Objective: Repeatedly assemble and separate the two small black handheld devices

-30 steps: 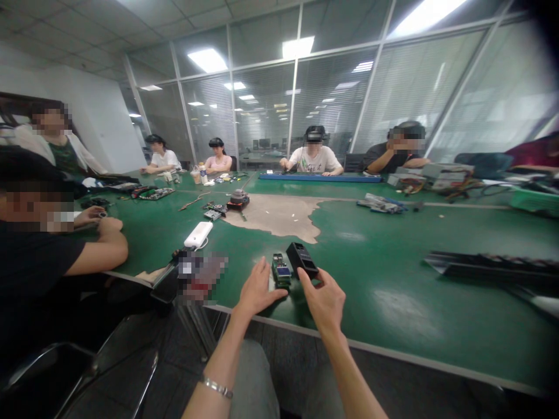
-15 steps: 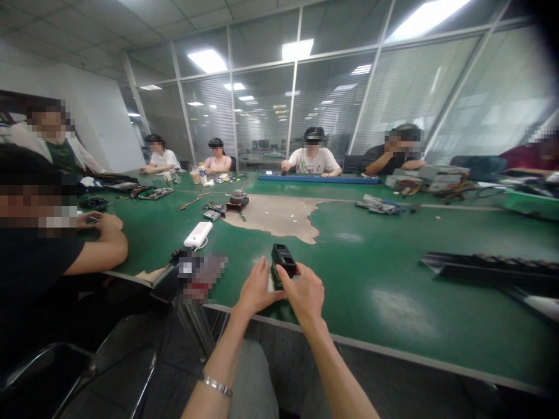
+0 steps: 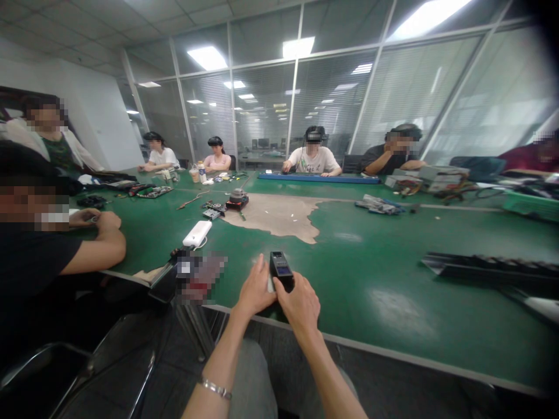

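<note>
A small black boxy electronic device (image 3: 280, 263) with slots and a dark bluish panel on its face is between my two hands, just above the table's near edge. My right hand (image 3: 302, 299) is wrapped around its right side and near end, thumb on the near end. My left hand (image 3: 255, 288) steadies its left side, with fingers stretched along it and the thumb toward its near end. A pale strip shows between the left fingers and the device. The device's underside is hidden.
A white power strip (image 3: 198, 234) lies left on the green table (image 3: 358, 279). Beyond sits a black-and-orange part (image 3: 236, 199) by a bare brown patch. A black rail (image 3: 480, 270) lies right. A co-worker's arm (image 3: 98, 247) rests at the left; other people sit across.
The device has tipped and turned in my hands, so a bluish panel on its face now shows. Both hands have shifted slightly.
</note>
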The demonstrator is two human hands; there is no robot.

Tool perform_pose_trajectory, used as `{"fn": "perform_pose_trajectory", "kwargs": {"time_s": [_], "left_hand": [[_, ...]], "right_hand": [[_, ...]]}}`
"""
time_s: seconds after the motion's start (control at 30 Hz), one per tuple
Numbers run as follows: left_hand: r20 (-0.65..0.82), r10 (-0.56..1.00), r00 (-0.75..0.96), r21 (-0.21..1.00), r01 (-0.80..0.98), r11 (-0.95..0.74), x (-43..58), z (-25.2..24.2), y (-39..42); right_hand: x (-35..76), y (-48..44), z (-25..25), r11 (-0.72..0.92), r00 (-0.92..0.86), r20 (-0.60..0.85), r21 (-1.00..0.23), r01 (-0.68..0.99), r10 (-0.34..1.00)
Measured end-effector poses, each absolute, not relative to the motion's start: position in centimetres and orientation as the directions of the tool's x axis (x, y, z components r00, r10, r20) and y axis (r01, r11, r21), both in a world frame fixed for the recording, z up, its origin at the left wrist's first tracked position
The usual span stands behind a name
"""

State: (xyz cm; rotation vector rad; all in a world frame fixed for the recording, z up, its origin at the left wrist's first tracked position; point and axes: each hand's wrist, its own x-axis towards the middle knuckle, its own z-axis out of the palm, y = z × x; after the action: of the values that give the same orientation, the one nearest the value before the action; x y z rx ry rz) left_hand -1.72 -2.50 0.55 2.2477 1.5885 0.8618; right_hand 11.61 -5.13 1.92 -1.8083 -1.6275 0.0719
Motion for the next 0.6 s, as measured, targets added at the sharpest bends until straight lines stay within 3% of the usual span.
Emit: {"fn": "perform_pose_trajectory", "kwargs": {"time_s": [0.6], "left_hand": [[0.373, 0.894, 0.248, 0.483, 0.771, -0.415, -1.68, 0.48, -2.37]], "right_hand": [[11.25, -4.93, 2.5, 0.002, 0.235, 0.39, -0.52, 0.854, 0.89]]}}
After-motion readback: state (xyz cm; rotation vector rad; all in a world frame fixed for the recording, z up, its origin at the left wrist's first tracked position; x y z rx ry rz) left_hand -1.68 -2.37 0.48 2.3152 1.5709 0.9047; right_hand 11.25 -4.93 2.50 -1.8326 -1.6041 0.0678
